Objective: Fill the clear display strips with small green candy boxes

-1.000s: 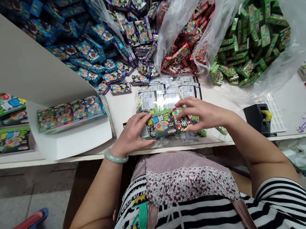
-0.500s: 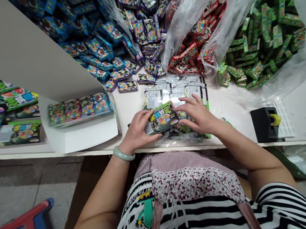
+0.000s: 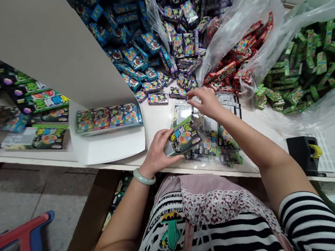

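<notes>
My left hand [image 3: 160, 153] is closed around the left end of a black and green printed packet [image 3: 186, 135], thumb on the near side and fingers on the far side. Further back, my right hand [image 3: 205, 102] reaches over with its thumb and index finger apart. Its fingertips are beside a small purple candy box [image 3: 177, 92] at the front of the purple pile; no box shows between them. Beneath both hands lies a stack of flat clear-and-black printed packets [image 3: 209, 138].
Piles of small blue boxes [image 3: 134, 57], purple boxes [image 3: 189, 43], red boxes [image 3: 225, 71] and green boxes [image 3: 311, 59] line the back, some in clear plastic bags. A white carton [image 3: 111, 146] at left holds a row of boxes [image 3: 108, 118]. A tape dispenser [image 3: 304, 156] stands right.
My right hand has left the packet's right end and moved away from me to the purple boxes. My left hand still holds the packet. The camera view has shifted left.
</notes>
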The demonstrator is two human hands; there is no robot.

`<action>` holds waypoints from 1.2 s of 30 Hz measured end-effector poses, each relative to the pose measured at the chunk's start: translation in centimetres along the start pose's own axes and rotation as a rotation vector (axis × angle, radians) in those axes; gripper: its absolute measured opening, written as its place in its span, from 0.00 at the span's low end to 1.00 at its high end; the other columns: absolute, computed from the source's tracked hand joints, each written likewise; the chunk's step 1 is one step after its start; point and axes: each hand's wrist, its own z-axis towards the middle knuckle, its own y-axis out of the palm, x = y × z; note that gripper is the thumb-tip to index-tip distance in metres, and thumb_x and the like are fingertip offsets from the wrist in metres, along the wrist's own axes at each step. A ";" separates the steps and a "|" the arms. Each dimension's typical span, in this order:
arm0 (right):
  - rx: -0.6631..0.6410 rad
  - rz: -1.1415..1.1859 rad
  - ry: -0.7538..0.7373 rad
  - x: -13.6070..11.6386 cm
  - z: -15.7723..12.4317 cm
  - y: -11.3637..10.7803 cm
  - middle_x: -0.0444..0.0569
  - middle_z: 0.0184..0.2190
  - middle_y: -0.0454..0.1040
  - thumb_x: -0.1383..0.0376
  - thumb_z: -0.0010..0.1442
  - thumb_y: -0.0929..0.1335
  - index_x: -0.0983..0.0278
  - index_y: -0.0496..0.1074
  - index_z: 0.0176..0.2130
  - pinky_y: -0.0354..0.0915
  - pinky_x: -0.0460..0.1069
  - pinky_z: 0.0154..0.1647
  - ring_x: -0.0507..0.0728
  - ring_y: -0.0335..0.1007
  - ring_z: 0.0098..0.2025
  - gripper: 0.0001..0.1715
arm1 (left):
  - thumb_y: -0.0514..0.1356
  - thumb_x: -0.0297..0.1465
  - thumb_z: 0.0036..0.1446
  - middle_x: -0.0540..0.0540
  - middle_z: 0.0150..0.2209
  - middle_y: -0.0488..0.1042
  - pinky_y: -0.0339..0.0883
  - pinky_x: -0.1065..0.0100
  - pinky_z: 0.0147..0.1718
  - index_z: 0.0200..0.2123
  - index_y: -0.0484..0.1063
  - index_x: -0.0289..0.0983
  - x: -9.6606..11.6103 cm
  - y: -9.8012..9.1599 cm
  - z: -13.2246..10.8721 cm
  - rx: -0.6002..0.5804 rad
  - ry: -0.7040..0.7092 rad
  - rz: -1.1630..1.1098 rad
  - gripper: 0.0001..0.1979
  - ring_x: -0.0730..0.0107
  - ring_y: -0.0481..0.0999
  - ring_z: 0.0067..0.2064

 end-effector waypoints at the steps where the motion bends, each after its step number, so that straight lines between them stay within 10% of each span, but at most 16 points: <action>1: -0.048 -0.114 -0.019 0.0 1.9 0.8 0.54 0.49 0.79 0.62 0.65 0.66 0.62 0.76 0.50 0.55 0.65 0.59 0.68 0.67 0.54 0.16 | 0.70 0.46 0.51 0.38 0.57 0.64 0.66 0.45 0.60 0.69 0.52 0.44 0.2 -0.1 -0.2 -0.002 0.006 -0.008 0.47 0.49 0.68 0.60; 11: -0.221 -0.467 -0.076 0.5 9.6 5.9 0.69 0.48 0.77 0.63 0.67 0.60 0.74 0.77 0.46 0.53 0.65 0.58 0.71 0.67 0.55 0.22 | 0.69 0.46 0.51 0.38 0.58 0.64 0.66 0.45 0.60 0.69 0.53 0.44 -0.2 -0.7 -1.4 0.053 -0.052 0.001 0.46 0.48 0.68 0.60; 18: -0.020 0.003 -0.151 2.8 1.0 0.7 0.56 0.48 0.77 0.55 0.69 0.60 0.63 0.73 0.51 0.65 0.54 0.53 0.60 0.72 0.50 0.22 | 0.68 0.47 0.52 0.38 0.58 0.64 0.65 0.45 0.62 0.68 0.54 0.44 -0.5 -1.1 -1.0 0.081 -0.083 -0.037 0.44 0.48 0.67 0.61; 24: -0.242 -0.006 -0.316 7.8 -8.7 -0.9 0.57 0.56 0.73 0.62 0.64 0.64 0.58 0.76 0.45 0.59 0.67 0.63 0.64 0.61 0.64 0.13 | 0.68 0.47 0.52 0.39 0.59 0.64 0.64 0.45 0.62 0.67 0.55 0.44 -0.8 -0.8 -0.2 0.066 -0.046 0.000 0.44 0.49 0.67 0.61; 32: -0.177 -0.204 0.095 4.8 -9.4 0.9 0.66 0.65 0.62 0.50 0.53 0.73 0.66 0.65 0.62 0.53 0.69 0.65 0.74 0.52 0.68 0.44 | 0.67 0.50 0.52 0.39 0.57 0.64 0.63 0.46 0.62 0.67 0.57 0.42 -0.3 -0.8 1.1 0.034 -0.070 0.102 0.43 0.49 0.67 0.61; 36: -0.027 -0.178 0.126 3.6 -9.8 0.7 0.64 0.58 0.68 0.56 0.52 0.73 0.67 0.67 0.60 0.58 0.65 0.62 0.71 0.62 0.61 0.39 | 0.67 0.49 0.52 0.39 0.58 0.63 0.62 0.47 0.63 0.68 0.55 0.43 -0.1 -0.9 1.0 0.011 -0.072 0.120 0.44 0.49 0.66 0.62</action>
